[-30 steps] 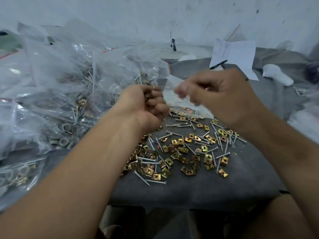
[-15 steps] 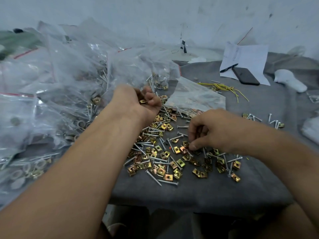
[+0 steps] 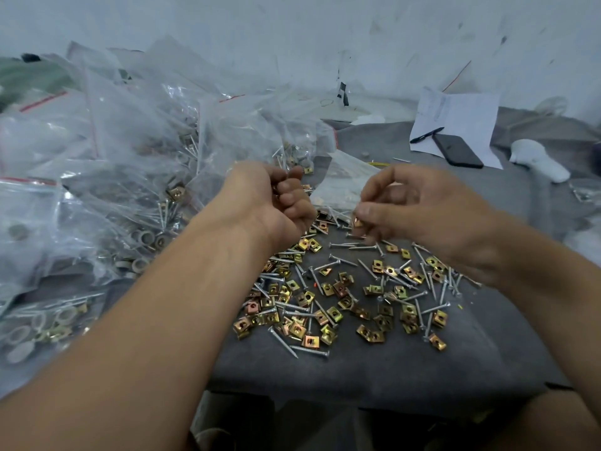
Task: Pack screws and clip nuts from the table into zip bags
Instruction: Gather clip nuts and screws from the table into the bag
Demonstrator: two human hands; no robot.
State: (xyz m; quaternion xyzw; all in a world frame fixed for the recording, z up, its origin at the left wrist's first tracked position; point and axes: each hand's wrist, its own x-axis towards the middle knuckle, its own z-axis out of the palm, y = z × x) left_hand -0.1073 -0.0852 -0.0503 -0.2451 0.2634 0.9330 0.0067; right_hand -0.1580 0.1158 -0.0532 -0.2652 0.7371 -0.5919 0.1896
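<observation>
A: Head view, changes? Right hand has come up off the pile since half a second ago, now raised above it.

B: Grip?

A: Thumb and fingertips pinch one gold clip nut. Blurred.

B: Left hand?

A: Curled into a loose fist, palm up, just above the pile's far-left edge. Contents: cannot tell.

B: Task stuff?

A: Loose screws and clip nuts scattered on the grey table, below both hands. Empty zip bag lies flat behind the hands. Filled bags heaped left.

B: Rest?

A: Paper, pen, phone far right.
</observation>
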